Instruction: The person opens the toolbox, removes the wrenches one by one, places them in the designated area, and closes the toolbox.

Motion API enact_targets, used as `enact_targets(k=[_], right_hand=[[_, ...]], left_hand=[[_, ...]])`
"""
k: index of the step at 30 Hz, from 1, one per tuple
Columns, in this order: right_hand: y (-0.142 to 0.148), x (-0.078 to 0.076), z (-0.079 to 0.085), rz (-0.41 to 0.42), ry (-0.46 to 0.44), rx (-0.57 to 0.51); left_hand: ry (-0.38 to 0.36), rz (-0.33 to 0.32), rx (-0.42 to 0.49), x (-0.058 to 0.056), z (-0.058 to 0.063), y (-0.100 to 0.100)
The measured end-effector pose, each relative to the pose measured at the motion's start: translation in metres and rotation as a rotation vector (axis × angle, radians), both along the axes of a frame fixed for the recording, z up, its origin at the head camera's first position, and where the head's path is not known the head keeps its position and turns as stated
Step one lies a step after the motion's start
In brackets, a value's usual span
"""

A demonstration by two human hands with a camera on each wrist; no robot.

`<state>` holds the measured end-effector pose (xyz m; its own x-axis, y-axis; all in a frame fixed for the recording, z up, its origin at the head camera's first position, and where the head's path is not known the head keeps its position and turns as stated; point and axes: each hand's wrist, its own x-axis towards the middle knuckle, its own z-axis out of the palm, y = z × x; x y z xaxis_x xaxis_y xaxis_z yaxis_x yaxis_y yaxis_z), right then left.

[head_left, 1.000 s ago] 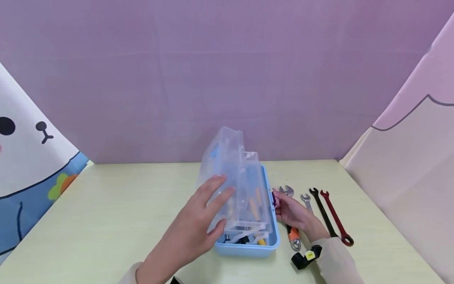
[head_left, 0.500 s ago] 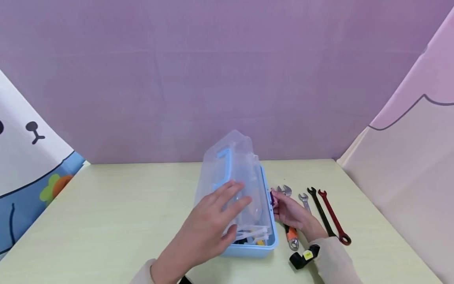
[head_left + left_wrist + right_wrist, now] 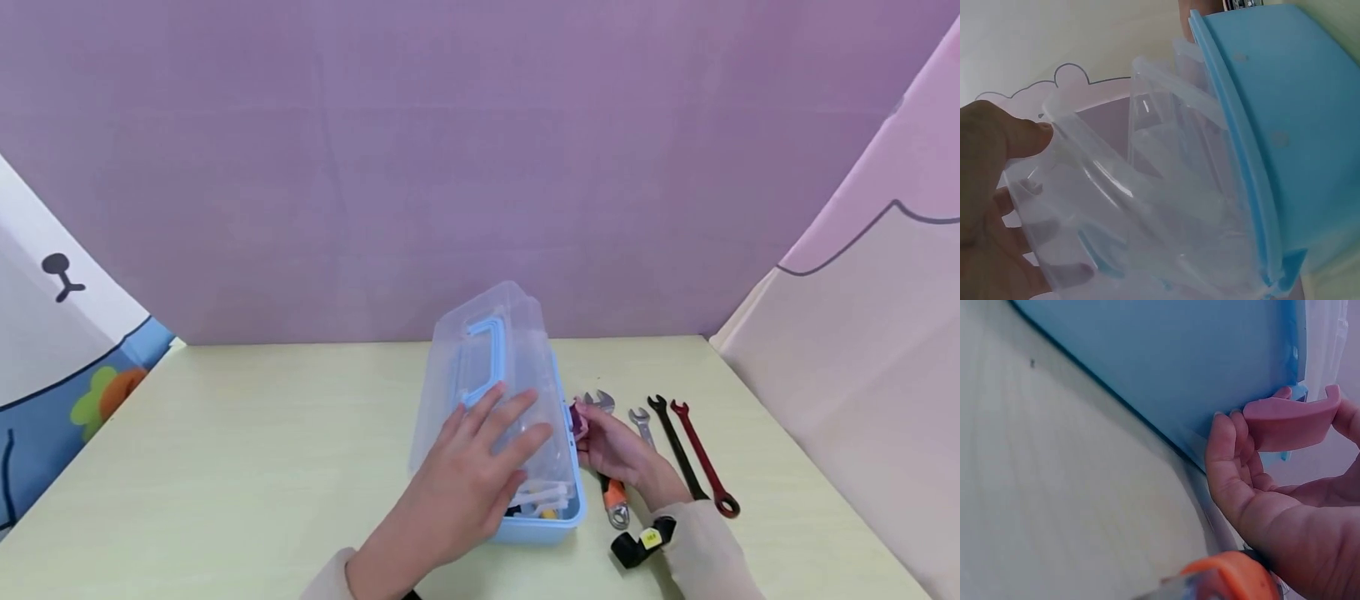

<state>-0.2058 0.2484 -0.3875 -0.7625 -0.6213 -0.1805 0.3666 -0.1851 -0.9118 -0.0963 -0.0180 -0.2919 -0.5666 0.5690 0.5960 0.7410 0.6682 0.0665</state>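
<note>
A blue toolbox (image 3: 540, 532) stands on the table with its clear lid (image 3: 487, 308) partly lowered, still tilted up on the left. My left hand (image 3: 468, 492) lies against the lid's outer side, fingers spread and fairly straight. In the left wrist view its thumb touches the lid edge (image 3: 1063, 115), and some fingers show through the clear plastic. My right hand (image 3: 622, 450) is at the box's right side, pinching a pink latch (image 3: 1291, 428) between thumb and fingers. Clear inner trays (image 3: 1179, 94) sit under the lid. The tools inside are mostly hidden.
Right of the box lie an adjustable wrench (image 3: 617, 504) with an orange and black handle, a silver wrench (image 3: 642, 421), a black wrench (image 3: 678, 446) and a red wrench (image 3: 705, 454). A purple cloth wall (image 3: 480, 167) rises behind the table.
My left hand has moved right, and the lid has swung down to the right with the trays folding into the box. The right hand has stayed at the latch.
</note>
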Motion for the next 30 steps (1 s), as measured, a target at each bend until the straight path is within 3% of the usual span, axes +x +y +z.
enact_targets(k=[4,8,12,16,24,30], right_hand=[[0.003,0.0,0.002,0.002,-0.004,0.001],[0.005,0.001,0.0,0.015,0.005,-0.015],[0.005,0.001,-0.003,0.055,0.036,-0.044],[0.004,0.0,-0.004,0.08,0.063,-0.07],[0.003,0.001,-0.002,0.05,0.049,-0.037],[0.005,0.0,-0.001,0.034,0.055,-0.015]], left_hand=[[0.025,0.01,0.0,-0.001,-0.003,0.003],[-0.016,0.004,0.0,-0.003,-0.007,0.005],[-0.042,0.012,-0.054,-0.004,-0.014,0.007],[-0.01,0.04,-0.116,-0.003,-0.019,0.012],[-0.002,0.094,-0.205,0.003,-0.029,0.021],[0.069,0.168,-0.237,0.004,-0.036,0.024]])
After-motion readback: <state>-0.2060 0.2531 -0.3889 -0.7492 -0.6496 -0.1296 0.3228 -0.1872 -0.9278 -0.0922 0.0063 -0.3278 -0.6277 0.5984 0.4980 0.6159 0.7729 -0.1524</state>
